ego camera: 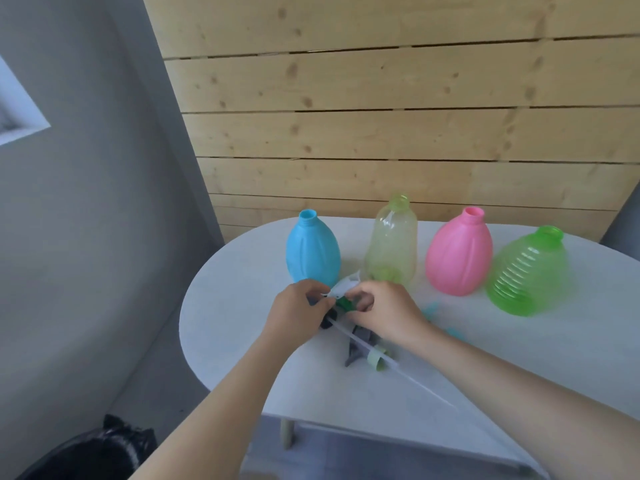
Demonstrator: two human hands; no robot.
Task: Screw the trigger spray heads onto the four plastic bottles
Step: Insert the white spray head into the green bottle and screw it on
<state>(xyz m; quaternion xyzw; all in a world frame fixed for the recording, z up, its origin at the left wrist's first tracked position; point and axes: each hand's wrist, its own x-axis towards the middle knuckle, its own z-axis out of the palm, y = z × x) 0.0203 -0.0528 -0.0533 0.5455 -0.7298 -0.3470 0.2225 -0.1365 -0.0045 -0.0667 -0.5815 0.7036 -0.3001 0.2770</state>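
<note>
Four open-necked bottles stand in a row at the back of the white table (346,393): a blue bottle (311,252), a clear yellow-green bottle (393,244), a pink bottle (459,254) and a ribbed green bottle (528,271). In front of the blue and clear bottles, my left hand (294,311) and my right hand (384,311) both grip a white and green spray head (343,292). A grey spray head (360,344) with a pale green collar lies just below my hands, its long white dip tube (415,381) pointing toward the near edge.
A bit of blue spray head (431,308) peeks out behind my right wrist. A wooden plank wall (398,116) rises behind the table. A black bag (104,448) sits on the floor at the lower left, next to a table leg (287,433).
</note>
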